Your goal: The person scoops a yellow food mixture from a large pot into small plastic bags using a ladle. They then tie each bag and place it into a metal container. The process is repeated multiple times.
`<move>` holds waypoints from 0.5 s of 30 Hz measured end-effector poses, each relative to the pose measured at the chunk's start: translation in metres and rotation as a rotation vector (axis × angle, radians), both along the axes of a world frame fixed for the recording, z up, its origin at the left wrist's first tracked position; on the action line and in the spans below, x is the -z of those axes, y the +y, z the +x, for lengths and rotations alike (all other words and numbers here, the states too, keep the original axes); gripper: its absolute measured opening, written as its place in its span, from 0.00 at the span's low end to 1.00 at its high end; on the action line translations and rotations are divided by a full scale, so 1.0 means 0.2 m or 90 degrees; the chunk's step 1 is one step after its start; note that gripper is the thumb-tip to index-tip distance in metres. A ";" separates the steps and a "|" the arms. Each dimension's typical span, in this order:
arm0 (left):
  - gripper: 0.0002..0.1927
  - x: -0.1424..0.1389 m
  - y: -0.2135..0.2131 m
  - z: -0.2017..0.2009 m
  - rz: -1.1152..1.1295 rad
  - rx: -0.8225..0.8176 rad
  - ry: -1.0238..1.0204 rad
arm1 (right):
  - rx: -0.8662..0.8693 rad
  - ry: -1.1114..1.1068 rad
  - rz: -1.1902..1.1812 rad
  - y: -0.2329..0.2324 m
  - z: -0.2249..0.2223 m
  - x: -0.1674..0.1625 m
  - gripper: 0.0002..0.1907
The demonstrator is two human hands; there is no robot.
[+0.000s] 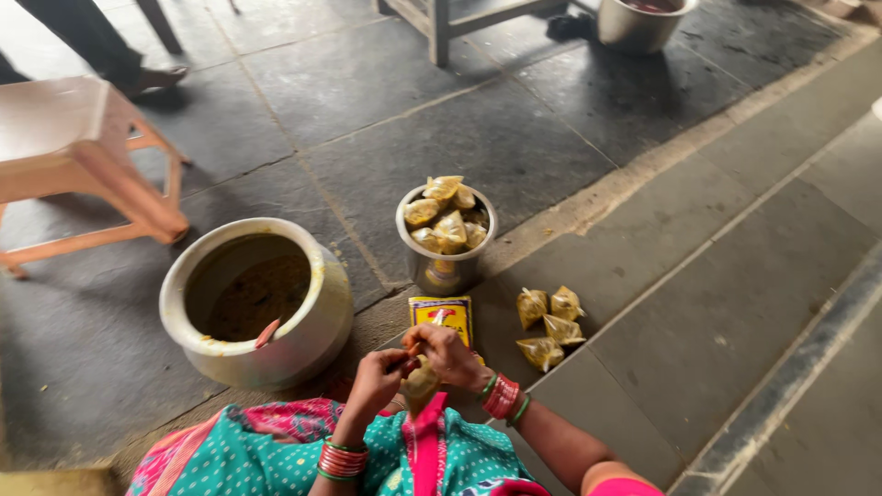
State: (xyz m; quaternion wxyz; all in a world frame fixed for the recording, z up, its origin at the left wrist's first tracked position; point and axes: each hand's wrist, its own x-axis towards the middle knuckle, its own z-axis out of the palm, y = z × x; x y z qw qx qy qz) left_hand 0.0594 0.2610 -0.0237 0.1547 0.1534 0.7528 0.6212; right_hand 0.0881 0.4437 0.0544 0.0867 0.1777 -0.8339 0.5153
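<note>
Two hands work close together over a teal dotted cloth (276,455). The left hand (377,381) and right hand (447,354) both have fingers pinched around one small clear bag of yellow food (421,378). Just behind the bag lies one yellow packet (443,314). Behind that stands one steel pot (446,266) heaped with filled bags. Four filled bags (548,326) lie right of the packet; one big pale pot (253,298) sits left.

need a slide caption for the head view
Both hands, left and right, tie a filled pouch beside a large pot.
</note>
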 end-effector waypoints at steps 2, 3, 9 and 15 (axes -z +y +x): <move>0.09 -0.07 0.00 0.03 -0.149 -0.046 0.170 | -0.016 -0.036 -0.039 -0.01 0.01 0.04 0.07; 0.08 -0.11 0.01 0.05 -0.156 -0.061 0.221 | -0.016 -0.022 -0.030 -0.01 0.02 0.06 0.07; 0.08 -0.33 0.05 0.13 -0.222 -0.104 0.393 | 0.025 0.001 -0.026 0.01 0.02 0.13 0.07; 0.20 -0.33 0.08 0.19 -0.318 -0.060 0.631 | 0.040 -0.266 -0.261 0.09 -0.01 0.24 0.03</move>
